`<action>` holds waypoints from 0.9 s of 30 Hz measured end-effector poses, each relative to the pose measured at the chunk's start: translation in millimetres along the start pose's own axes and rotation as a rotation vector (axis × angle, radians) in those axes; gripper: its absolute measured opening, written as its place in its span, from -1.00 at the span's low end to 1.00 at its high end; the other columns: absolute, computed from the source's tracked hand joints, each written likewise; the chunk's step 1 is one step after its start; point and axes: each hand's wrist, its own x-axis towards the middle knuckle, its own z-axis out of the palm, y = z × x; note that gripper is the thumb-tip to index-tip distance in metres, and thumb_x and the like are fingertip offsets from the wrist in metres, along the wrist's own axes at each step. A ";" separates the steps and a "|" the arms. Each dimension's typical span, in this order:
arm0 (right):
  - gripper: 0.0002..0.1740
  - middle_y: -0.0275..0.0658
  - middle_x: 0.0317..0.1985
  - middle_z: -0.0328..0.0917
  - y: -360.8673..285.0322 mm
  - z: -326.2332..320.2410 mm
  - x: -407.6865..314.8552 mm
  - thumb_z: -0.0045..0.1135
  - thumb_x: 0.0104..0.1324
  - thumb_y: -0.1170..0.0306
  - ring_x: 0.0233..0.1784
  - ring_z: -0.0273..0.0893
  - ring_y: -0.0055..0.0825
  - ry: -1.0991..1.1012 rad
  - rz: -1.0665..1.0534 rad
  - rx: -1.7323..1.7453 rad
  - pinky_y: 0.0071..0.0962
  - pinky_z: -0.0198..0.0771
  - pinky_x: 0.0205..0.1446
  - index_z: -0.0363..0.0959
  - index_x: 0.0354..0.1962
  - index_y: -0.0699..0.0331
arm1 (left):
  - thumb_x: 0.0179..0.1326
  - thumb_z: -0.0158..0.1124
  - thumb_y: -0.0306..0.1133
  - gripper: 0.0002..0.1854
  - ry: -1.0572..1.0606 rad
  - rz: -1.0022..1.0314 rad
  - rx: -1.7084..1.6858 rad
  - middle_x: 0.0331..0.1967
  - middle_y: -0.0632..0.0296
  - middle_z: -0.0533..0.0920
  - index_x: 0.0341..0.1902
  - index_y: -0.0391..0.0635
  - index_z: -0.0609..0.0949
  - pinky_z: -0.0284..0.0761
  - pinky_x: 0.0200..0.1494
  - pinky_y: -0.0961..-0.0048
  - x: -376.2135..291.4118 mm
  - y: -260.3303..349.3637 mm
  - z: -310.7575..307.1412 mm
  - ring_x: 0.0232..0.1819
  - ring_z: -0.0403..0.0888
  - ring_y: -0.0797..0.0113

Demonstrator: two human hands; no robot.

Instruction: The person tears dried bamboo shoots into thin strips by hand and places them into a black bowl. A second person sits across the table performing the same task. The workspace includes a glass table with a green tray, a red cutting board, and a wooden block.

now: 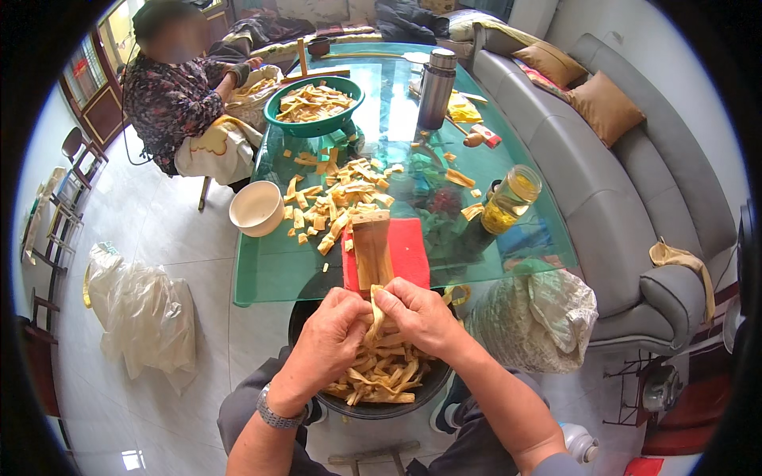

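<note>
A pale yellow dried strip (376,315) is pinched between my left hand (340,327) and my right hand (419,312), both just past the table's near edge. Beneath them a dark round basin (437,381) holds many similar strips. Right beyond my fingers, a wooden tool (372,247) with a raised block at its far end lies on a red cloth (411,250). Short cut pieces (351,190) are heaped on the glass table (262,279) behind it. The strip's lower end is partly hidden by my left hand.
A cream bowl (257,208), a green basket (315,127) of pieces, a steel thermos (437,89) and a glass jar (511,199) stand on the table. A full woven sack (536,321) sits right of the basin; a plastic bag (149,315) lies left. Another person (172,113) sits far left.
</note>
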 end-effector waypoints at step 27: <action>-0.72 -0.19 -0.37 0.60 -5.7 0.8 -3.1 0.15 0.56 0.23 -0.33 0.54 -0.55 -0.009 -0.315 -0.038 -0.44 0.49 -0.19 0.50 -0.13 0.33 | 0.44 0.15 -0.53 -0.52 -0.082 -0.372 -1.016 0.24 0.16 0.59 0.42 -0.25 0.46 0.42 0.37 0.41 -1.2 -4.4 -10.4 0.27 0.54 0.39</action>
